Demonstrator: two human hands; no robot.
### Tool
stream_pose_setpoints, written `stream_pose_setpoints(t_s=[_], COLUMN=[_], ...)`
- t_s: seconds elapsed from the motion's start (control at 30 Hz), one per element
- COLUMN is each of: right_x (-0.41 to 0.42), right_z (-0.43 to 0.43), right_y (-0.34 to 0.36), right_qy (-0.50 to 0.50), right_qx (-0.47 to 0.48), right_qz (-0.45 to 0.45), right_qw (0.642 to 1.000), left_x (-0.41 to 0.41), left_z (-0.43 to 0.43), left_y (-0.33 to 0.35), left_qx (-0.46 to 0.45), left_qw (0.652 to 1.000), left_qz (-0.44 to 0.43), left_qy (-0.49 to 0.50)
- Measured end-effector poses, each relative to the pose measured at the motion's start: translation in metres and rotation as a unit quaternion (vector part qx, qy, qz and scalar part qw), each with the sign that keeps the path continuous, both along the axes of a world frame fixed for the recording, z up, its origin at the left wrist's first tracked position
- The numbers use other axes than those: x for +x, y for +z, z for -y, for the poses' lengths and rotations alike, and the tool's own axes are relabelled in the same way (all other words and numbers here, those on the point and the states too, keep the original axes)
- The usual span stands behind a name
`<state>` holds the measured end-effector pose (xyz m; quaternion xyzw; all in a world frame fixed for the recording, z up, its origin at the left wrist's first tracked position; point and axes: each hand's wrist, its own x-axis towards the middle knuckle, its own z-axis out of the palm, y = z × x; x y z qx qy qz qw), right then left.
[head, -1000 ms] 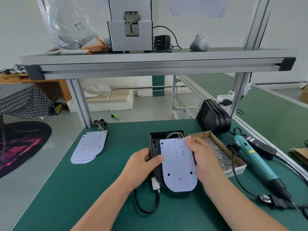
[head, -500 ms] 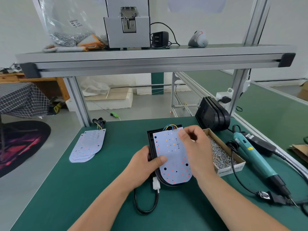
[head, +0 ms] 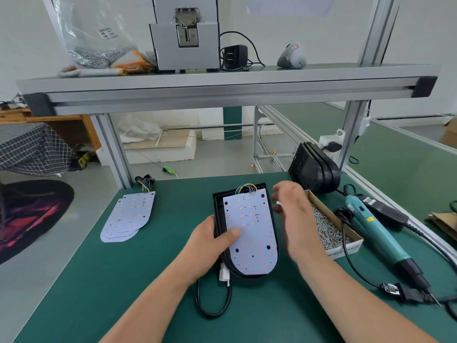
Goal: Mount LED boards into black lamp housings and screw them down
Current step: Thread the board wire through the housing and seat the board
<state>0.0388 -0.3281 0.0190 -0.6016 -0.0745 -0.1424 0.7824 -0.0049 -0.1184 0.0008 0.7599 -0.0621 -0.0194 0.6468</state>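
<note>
LED board point(head: 252, 233) lies inside the black lamp housing point(head: 218, 206) on the worktop point(head: 148, 280), under the thumb point(head: 231, 235) of the left hand point(head: 210, 241). Its coloured wires point(head: 246, 189) loop at the end farthest from both hands. Seating this board looks done or nearly done. No screw shows in the board's holes, so the fastening appears to be left.

The box of screws point(head: 329, 229) sits just to the right of the right hand point(head: 294, 219). The teal electric screwdriver point(head: 376, 233) lies untouched farther right of that hand. Well to the left of the left hand is a stack of loose LED boards point(head: 128, 219), and beyond the right hand several black housings point(head: 314, 169) stand on edge. More units probably remain, though I cannot tell whether those housings are already finished.

The left hand grips the housing's left wall, fingers curled round its edge and thumb laid flat on the board. The right hand hovers just right of the housing and above the near end of the screw box, apart from the board. It is blurred, its fingers loosely bent, and nothing is visible in it.
</note>
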Motion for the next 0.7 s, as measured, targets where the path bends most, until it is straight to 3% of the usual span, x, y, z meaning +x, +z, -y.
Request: stream_pose_setpoints(t_s=[0.07,0.27,0.4,0.6,0.7], right_x=[0.005,0.003,0.0,0.002,-0.003], right_z=[0.006,0.009,0.005,0.011,0.022], right_y=[-0.003,-0.008,-0.01,-0.01,-0.007], right_qy=[-0.007,0.24,0.211,0.145,0.192], right_qx=[0.048,-0.092,-0.131,-0.074,-0.147], right_qz=[-0.022,-0.046,-0.059,-0.05,-0.013], right_qw=[0.999,0.965,0.967,0.985,0.97], left_x=[-0.001,-0.004,-0.004,-0.003,0.0], left_z=[-0.001,0.0,0.0,0.0,0.001], left_y=[0.001,0.005,0.004,0.0,0.0], left_qx=[-0.014,0.017,0.026,-0.003,-0.009], left_qw=[1.0,0.998,0.997,1.0,0.998], left_qz=[-0.003,0.002,0.004,0.012,0.028], left_qy=[-0.013,-0.067,-0.069,-0.002,0.053])
